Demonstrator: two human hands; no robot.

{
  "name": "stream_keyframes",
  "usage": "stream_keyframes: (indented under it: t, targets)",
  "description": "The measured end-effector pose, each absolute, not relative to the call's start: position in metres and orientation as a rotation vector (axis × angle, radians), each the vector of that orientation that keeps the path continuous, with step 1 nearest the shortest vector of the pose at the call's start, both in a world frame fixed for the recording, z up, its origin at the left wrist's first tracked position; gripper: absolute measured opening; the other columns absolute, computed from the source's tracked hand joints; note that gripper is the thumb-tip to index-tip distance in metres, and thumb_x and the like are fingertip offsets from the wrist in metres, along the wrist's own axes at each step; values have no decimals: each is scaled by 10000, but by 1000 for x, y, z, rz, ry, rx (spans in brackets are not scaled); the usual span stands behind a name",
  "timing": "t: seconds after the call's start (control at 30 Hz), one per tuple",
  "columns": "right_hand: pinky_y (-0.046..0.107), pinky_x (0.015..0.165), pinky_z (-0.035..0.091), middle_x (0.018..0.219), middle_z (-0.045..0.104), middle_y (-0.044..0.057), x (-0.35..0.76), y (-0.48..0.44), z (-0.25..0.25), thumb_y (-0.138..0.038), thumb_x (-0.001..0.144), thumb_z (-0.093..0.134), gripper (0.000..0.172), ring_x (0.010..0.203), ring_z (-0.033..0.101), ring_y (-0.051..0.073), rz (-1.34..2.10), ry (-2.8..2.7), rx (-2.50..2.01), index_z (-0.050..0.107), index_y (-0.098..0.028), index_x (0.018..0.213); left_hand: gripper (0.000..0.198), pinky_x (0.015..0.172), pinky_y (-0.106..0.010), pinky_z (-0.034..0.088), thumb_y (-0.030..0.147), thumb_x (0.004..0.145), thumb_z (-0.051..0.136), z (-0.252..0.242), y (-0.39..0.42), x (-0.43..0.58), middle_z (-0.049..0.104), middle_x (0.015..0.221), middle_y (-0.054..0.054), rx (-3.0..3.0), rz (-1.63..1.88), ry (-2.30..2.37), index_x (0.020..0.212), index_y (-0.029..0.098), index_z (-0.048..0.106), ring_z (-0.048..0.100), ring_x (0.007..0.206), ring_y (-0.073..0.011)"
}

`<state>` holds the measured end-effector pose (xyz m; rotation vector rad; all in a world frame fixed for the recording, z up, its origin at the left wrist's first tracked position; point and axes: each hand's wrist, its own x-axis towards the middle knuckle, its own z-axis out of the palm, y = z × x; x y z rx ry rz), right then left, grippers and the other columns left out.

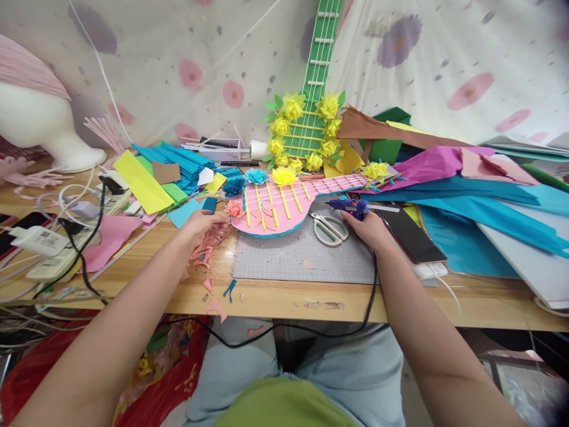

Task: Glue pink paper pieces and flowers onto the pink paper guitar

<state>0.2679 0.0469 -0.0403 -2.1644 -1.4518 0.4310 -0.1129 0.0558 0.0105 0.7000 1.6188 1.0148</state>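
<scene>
Pink model guitar (281, 206) lies face up on the table (267, 303), partly over the grey cutting mat (284, 264), neck toward the right. Yellow strips and pale strings cross its face; a pink flower (235, 208), a dark blue flower (234, 187), a light blue flower (256, 176) and a yellow flower (284, 176) line its left end and far edge. Left hand (204, 227): fingers close together beside the pink flower — cannot tell whether they grip anything. Right hand (367, 225): wrapped around a purple glue gun (355, 207), nozzle pointing left. Scissors (329, 229) lie on the mat between guitar and right hand; pink scraps (204, 255) lie near the left hand. Farther back — a green model guitar (306, 136), upright, ringed with yellow flowers
</scene>
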Motion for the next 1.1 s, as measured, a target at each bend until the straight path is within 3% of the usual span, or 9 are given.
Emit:
stream_keyframes:
  t: [0.13,0.27,0.57,0.9,1.0,1.1]
  targets:
    - [366,835,475,954,716,168,268,47,-41,-499,815,561,466,976,658,297,421,-1449,-2159,694,-113,1037,735,414,-235,473,-2,564,791,11,57,-113,680,623,-67,707,1019,1632,1219,42,460,612,448,-163]
    - [366,839,476,977,715,169,269,47,-42,-500,810,567,459,990,655,302,395,-1458,-2147,704,-118,1025,782,421,-230,484,-34,622,736,10,59,-112,676,644,-48,711,1035,1613,1309,63,374,624,487,-155]
    - [373,831,481,985,717,173,269,46,-42,-507,802,575,459,978,660,310,369,-1462,-2154,712,-119,1006,820,417,-223,478,-6,559,791,9,62,-109,659,682,-27,750,1076,1647,1271,120,404,631,502,-154]
    - [373,854,477,1019,710,176,269,47,-41,-491,815,572,453,1014,652,314,396,-1463,-2156,707,-113,1026,524,410,-228,483,35,712,621,16,57,-108,652,689,-40,809,1048,1591,1183,148,422,624,520,-151]
    - [369,851,478,1022,708,178,269,47,-40,-487,814,573,446,1011,653,314,386,-1462,-2166,707,-114,1019,479,410,-236,484,27,674,597,15,55,-109,655,693,-45,801,1058,1559,1116,150,457,638,538,-169]
    - [372,838,482,1001,713,175,270,47,-42,-484,810,576,434,993,658,316,369,-1470,-2139,711,-119,1002,566,442,-232,493,-7,610,639,10,54,-111,661,718,-41,850,1077,1611,1122,154,458,635,549,-160]
